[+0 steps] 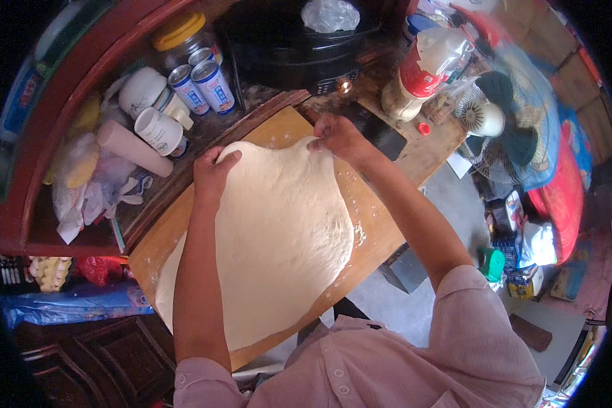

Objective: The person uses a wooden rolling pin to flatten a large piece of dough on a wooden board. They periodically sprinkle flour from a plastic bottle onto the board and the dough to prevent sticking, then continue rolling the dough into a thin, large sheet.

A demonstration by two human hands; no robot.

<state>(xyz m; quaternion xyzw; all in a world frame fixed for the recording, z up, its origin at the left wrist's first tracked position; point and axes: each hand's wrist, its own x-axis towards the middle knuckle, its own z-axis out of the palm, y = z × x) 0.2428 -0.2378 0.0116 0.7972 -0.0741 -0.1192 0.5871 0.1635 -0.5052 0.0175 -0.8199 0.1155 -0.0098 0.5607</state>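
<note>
A broad, flat sheet of dough (280, 229) covers much of a wooden board (377, 209). My left hand (211, 171) pinches the dough's far left corner between thumb and fingers. At the far right corner, my right hand (334, 136) grips the edge in the same way. Between the two hands the far edge sags in a shallow curve. Crumbs of dough and flour dot the board along the sheet's right side. My left forearm crosses over the left part of the sheet and hides some of it.
Behind the board stand several blue-and-white cans (213, 86), a paper cup (158, 131) and a pink cylinder (135, 148). A plastic bottle with a red label (421, 76), a red cap (424, 129) and a dark flat panel (375, 130) lie at right. Beyond is an electric fan (489, 120).
</note>
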